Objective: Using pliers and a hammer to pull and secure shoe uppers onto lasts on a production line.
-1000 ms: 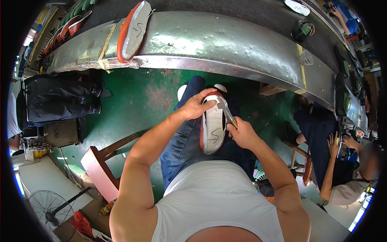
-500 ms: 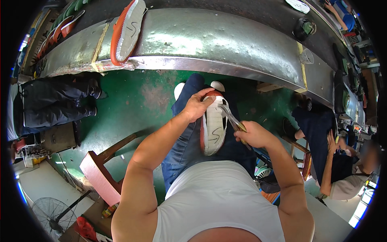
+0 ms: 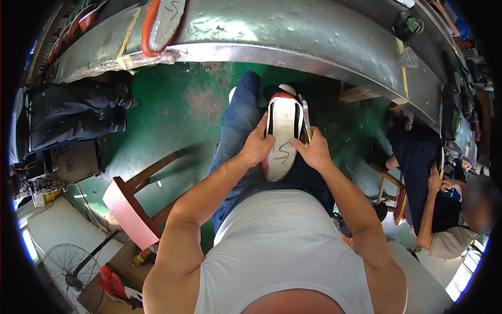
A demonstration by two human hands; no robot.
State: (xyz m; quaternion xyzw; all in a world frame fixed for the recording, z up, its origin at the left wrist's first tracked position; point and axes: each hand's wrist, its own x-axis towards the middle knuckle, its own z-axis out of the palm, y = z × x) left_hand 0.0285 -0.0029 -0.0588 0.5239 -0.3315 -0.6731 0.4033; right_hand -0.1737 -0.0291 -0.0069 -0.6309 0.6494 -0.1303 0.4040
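An orange-and-white shoe [image 3: 285, 118] rests bottom-up on my lap, its toe pointing away from me. A dark curved line is drawn on its pale bottom, and dark gaps show along both sides near the toe. My left hand [image 3: 258, 144] grips the shoe's left side, thumb lying on the bottom. My right hand [image 3: 316, 148] is closed round the handle of metal pliers [image 3: 305, 110]; its thumb presses on the shoe's bottom at the right edge. The pliers stand alongside the shoe's right side, jaws toward the toe. Whether the jaws grip anything cannot be made out.
Ahead runs a metal-covered bench [image 3: 272, 31] with another orange-and-white shoe [image 3: 163, 26] at its edge. A wooden stool [image 3: 128, 209] stands to my left, a fan [image 3: 70, 272] behind it. A seated co-worker [image 3: 455, 214] is at my right; another person's legs [image 3: 78, 110] show at left.
The pliers have moved off the shoe's bottom near the toe to its right side, now more upright. My left hand has slid from the toe down to the shoe's left side.
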